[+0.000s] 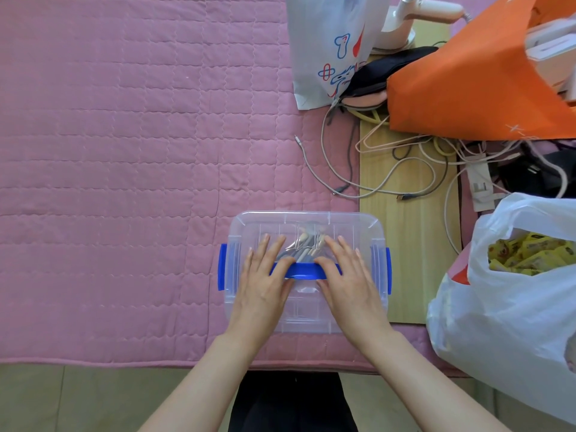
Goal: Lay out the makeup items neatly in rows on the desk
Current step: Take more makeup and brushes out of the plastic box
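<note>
I see a clear plastic box (307,272) with its lid on, sitting near the front edge of the pink quilted surface (140,151), toward its right side; the box's right end overlaps a wooden board (408,244). Blue latches (222,271) show at both short ends, and a blue handle (304,271) runs across the lid's middle. Through the lid I make out some pale stick-like makeup items (304,244), blurred, can't tell which kinds.

My left hand (265,282) lies flat on the lid left of centre, fingers straight and spread, thumb reaching onto the left end of the blue handle. My right hand (346,275) lies flat on the lid right of centre, fingers extended, thumb on the handle's right end. Neither grip is clamped on anything; both rest open, pressing on the lid. The makeup items are inside the box, directly under and between my fingertips.

Beyond the box: tangled cables (374,169), a white printed bag (327,48), an orange bag (477,73). A white plastic bag (498,291) with yellow packets (530,254) sits at the right edge.
</note>
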`<state>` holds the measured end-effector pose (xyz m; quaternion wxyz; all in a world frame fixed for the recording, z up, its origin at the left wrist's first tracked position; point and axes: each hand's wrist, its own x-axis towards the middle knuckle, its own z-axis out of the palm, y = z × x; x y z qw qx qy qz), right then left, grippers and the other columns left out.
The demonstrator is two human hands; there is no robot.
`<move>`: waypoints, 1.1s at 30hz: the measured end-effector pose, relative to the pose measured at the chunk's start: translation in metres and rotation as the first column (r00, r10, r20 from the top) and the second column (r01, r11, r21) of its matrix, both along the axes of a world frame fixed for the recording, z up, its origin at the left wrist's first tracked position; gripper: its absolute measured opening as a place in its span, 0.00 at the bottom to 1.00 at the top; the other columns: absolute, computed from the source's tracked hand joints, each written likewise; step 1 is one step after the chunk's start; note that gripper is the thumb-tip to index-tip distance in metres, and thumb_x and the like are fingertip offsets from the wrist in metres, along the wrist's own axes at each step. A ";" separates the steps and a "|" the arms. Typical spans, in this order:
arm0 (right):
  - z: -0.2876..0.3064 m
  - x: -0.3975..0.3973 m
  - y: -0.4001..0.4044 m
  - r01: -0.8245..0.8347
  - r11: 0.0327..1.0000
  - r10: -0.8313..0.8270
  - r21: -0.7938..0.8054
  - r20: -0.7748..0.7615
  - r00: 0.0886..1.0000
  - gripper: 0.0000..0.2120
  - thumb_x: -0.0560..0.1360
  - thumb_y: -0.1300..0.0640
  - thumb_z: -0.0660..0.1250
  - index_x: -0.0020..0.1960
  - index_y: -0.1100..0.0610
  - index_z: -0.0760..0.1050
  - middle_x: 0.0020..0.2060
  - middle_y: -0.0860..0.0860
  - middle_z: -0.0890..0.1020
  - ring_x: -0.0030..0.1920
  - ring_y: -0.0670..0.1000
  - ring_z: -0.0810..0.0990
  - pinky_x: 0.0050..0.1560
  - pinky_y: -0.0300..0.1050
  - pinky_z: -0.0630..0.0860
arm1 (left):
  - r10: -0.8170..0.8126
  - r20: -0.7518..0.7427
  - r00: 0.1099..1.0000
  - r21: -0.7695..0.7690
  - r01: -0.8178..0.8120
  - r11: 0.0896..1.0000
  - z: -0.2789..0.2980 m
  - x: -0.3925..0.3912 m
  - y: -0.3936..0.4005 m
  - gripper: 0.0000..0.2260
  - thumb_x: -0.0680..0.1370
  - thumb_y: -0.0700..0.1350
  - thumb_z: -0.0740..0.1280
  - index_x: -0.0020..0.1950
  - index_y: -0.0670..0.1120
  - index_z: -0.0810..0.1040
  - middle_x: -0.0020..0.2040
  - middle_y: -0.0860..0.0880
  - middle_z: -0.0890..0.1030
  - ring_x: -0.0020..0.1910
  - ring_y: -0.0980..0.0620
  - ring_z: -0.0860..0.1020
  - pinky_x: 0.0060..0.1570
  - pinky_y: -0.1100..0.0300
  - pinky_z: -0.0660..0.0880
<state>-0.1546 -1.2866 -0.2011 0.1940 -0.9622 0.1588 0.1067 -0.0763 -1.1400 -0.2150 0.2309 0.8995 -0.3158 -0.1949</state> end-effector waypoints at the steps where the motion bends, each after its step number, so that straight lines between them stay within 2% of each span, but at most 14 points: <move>1: 0.000 0.000 0.000 0.001 1.000 -0.001 -0.004 0.010 1.000 0.13 0.72 0.58 0.72 0.55 0.58 0.77 0.70 0.58 0.69 0.72 0.61 0.65 0.68 0.62 0.66 | 0.002 -0.006 1.000 -0.008 -0.002 1.000 0.000 0.000 0.000 0.11 0.75 0.39 0.71 0.57 0.42 0.79 0.73 0.44 0.68 0.74 0.40 0.60 0.67 0.37 0.64; 5: 0.003 0.002 -0.004 -0.026 1.000 0.027 -0.018 0.072 0.997 0.12 0.72 0.58 0.72 0.54 0.56 0.76 0.71 0.57 0.68 0.73 0.61 0.63 0.69 0.63 0.62 | 0.001 -0.014 1.000 -0.047 -0.001 0.999 0.006 0.004 0.000 0.11 0.75 0.39 0.70 0.57 0.42 0.78 0.73 0.45 0.66 0.75 0.42 0.58 0.69 0.37 0.61; 10: 0.019 0.014 -0.014 -0.020 1.000 0.019 0.002 0.146 0.989 0.15 0.72 0.58 0.72 0.56 0.56 0.75 0.70 0.57 0.69 0.72 0.61 0.64 0.68 0.64 0.64 | -0.018 0.032 0.999 -0.111 0.021 0.994 0.021 0.021 -0.005 0.13 0.76 0.39 0.69 0.60 0.45 0.76 0.74 0.46 0.66 0.75 0.43 0.58 0.71 0.40 0.56; 23: 0.041 0.108 -0.075 0.005 1.000 -0.009 0.017 0.220 0.976 0.12 0.73 0.60 0.70 0.56 0.58 0.75 0.71 0.58 0.68 0.73 0.62 0.61 0.71 0.64 0.58 | -0.027 0.112 0.993 -0.148 0.044 0.988 0.042 0.120 -0.068 0.10 0.76 0.38 0.70 0.56 0.41 0.77 0.73 0.44 0.67 0.75 0.41 0.60 0.71 0.38 0.58; 29: 0.019 0.160 -0.107 0.008 1.000 -0.011 0.017 0.201 0.980 0.12 0.74 0.61 0.69 0.57 0.58 0.74 0.72 0.57 0.65 0.75 0.60 0.57 0.73 0.62 0.53 | -0.039 0.140 0.989 -0.143 0.059 0.988 0.022 0.172 -0.099 0.09 0.76 0.39 0.69 0.56 0.42 0.77 0.72 0.44 0.68 0.75 0.41 0.60 0.71 0.40 0.57; 33: -0.011 0.184 -0.123 0.007 0.999 -0.012 0.037 0.147 0.989 0.13 0.76 0.59 0.67 0.59 0.57 0.73 0.74 0.55 0.62 0.76 0.58 0.55 0.74 0.61 0.51 | -0.043 0.111 0.993 -0.095 0.053 0.994 -0.006 0.194 -0.115 0.10 0.78 0.40 0.67 0.58 0.42 0.76 0.74 0.45 0.65 0.76 0.43 0.57 0.73 0.42 0.53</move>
